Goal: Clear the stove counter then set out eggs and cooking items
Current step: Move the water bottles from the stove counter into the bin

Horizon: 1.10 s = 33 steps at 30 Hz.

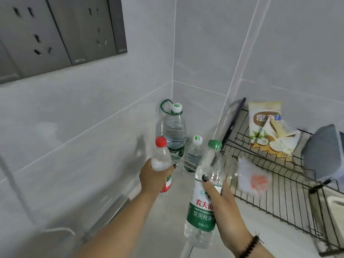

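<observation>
Gripping a red-capped bottle (161, 159), left hand (155, 176); right hand (222, 197) clasps green-capped bottle (203, 198).

A home kitchen corner: pale grey wall tiles (204, 43) meet above a light counter (167, 216), with dark grey cabinet doors (61, 30) hanging overhead. A black wire dish rack (279, 198) at the right holds a packet of coconut snacks (270, 127), while plastic water bottles (174, 131) stand in the corner.
</observation>
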Available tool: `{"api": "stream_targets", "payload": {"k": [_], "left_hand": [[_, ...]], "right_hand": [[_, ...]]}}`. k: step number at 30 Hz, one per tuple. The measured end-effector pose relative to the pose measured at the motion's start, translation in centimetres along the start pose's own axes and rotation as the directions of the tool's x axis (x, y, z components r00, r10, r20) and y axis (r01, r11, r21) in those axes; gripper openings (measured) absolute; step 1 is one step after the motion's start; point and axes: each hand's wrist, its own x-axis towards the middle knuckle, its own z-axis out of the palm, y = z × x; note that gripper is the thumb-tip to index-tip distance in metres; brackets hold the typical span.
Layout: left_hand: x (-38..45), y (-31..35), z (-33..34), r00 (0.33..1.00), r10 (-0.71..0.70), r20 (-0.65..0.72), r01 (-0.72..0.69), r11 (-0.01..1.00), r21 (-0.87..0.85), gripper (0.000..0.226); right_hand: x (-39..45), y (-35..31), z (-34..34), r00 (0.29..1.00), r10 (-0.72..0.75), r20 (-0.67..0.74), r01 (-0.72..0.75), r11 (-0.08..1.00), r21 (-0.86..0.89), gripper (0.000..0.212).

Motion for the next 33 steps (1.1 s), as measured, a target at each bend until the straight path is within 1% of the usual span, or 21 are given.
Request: {"api": "stream_targets", "payload": {"k": [2, 5, 7, 9, 13, 16, 19, 20, 22, 23, 25, 27, 29, 31, 33], "left_hand": [[1.0, -0.1, 0.8, 0.999, 0.027, -0.018, -0.026, 0.999, 0.041, 0.043], [2.0, -0.2, 1.8, 0.995, 0.091, -0.029, -0.088, 0.993, 0.083, 0.029], [2.2, -0.3, 2.2, 0.990, 0.138, -0.035, -0.135, 0.987, 0.082, 0.031], [2.3, -0.8, 2.5, 0.982, 0.186, -0.025, -0.182, 0.976, 0.123, 0.032], [2.9, -2.3, 2.7, 0.981, 0.189, -0.040, -0.184, 0.979, 0.092, 0.031], [3.2, -2.7, 2.6, 0.976, 0.216, 0.005, -0.215, 0.971, 0.104, 0.036], [3.0, -2.3, 2.0, 0.971, 0.235, 0.035, -0.237, 0.967, 0.092, 0.050], [3.0, -2.0, 1.7, 0.969, 0.244, 0.038, -0.247, 0.965, 0.088, 0.055], [2.9, -1.2, 0.9, 0.951, 0.303, 0.058, -0.308, 0.943, 0.123, 0.061], [3.0, -1.0, 0.5, 0.936, 0.342, 0.079, -0.351, 0.923, 0.156, 0.061], [3.2, -0.5, -0.1, 0.907, 0.400, 0.130, -0.421, 0.873, 0.247, 0.062], [3.3, 0.2, -0.6, 0.889, 0.427, 0.165, -0.458, 0.823, 0.337, 0.064], [3.8, 0.9, -0.9, 0.885, 0.425, 0.191, -0.465, 0.791, 0.396, 0.057], [4.4, 1.4, -1.1, 0.895, 0.397, 0.203, -0.446, 0.793, 0.416, 0.051], [5.0, 1.6, -1.2, 0.901, 0.379, 0.212, -0.435, 0.800, 0.414, 0.051]], "right_hand": [[0.4, 0.2, 0.5, 1.000, -0.003, -0.006, 0.002, 1.000, -0.011, 0.031], [1.1, 0.6, 1.2, 1.000, 0.014, -0.023, -0.014, 1.000, 0.000, 0.032], [1.6, 0.7, 1.7, 0.999, 0.019, -0.027, -0.019, 1.000, 0.004, 0.033], [2.2, 0.7, 1.9, 1.000, 0.013, -0.017, -0.013, 1.000, -0.009, 0.032], [2.9, 1.0, 2.1, 1.000, 0.007, 0.021, -0.007, 1.000, -0.021, 0.024], [3.2, 1.4, 2.0, 0.999, 0.002, 0.037, -0.001, 1.000, -0.021, 0.024], [3.6, 1.9, 2.0, 0.999, -0.002, 0.051, 0.004, 0.999, -0.038, 0.024], [3.7, 2.1, 2.0, 0.999, -0.001, 0.053, 0.004, 0.999, -0.047, 0.026], [4.0, 2.5, 2.0, 0.998, 0.000, 0.059, 0.005, 0.997, -0.072, 0.036], [4.1, 2.8, 1.9, 0.998, -0.005, 0.062, 0.010, 0.996, -0.090, 0.040], [4.6, 3.3, 1.6, 0.998, -0.018, 0.060, 0.027, 0.987, -0.156, 0.041], [5.2, 3.5, 1.3, 0.997, -0.033, 0.067, 0.049, 0.969, -0.242, 0.044], [5.7, 3.5, 1.1, 0.995, -0.050, 0.088, 0.078, 0.931, -0.355, 0.057], [6.2, 3.7, 1.0, 0.991, -0.067, 0.113, 0.112, 0.878, -0.465, 0.072], [6.5, 4.0, 0.8, 0.987, -0.099, 0.125, 0.152, 0.817, -0.556, 0.080]]}}
